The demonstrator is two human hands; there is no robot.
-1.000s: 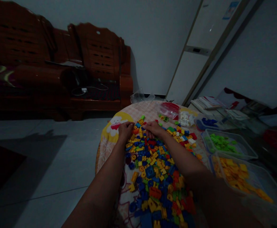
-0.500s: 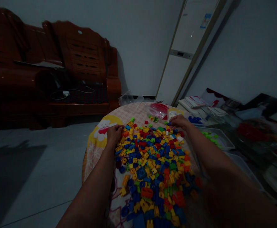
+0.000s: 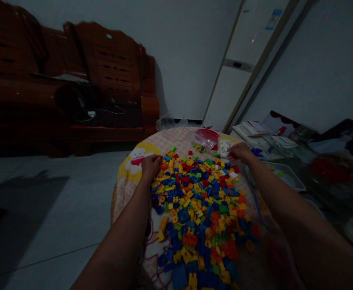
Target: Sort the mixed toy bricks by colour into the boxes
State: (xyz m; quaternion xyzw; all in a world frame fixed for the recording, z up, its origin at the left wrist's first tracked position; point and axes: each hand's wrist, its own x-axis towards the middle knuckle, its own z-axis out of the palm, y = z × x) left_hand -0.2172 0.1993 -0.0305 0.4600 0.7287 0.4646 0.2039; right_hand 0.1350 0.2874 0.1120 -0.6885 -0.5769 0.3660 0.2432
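A wide heap of small plastic building bricks (image 3: 199, 205) in yellow, blue, red, green and orange covers a round table with a patterned cloth (image 3: 134, 169). My left hand (image 3: 151, 166) rests at the heap's far left edge, fingers curled down onto the bricks. My right hand (image 3: 239, 152) is at the far right of the heap with fingers closed; what it holds, if anything, I cannot make out. It hovers close to a small clear container of white pieces (image 3: 224, 148).
A red-lidded container (image 3: 206, 138) stands at the table's far edge. Clear bins (image 3: 285, 177) of sorted bricks, papers and books (image 3: 252, 129) lie to the right. A dark wooden sofa (image 3: 73, 88) stands at the back left, above a grey tiled floor (image 3: 43, 209).
My right hand left the middle of the heap and travelled to the far right, near the white-piece container. My left hand stayed at the left edge. The camera view shifted slightly.
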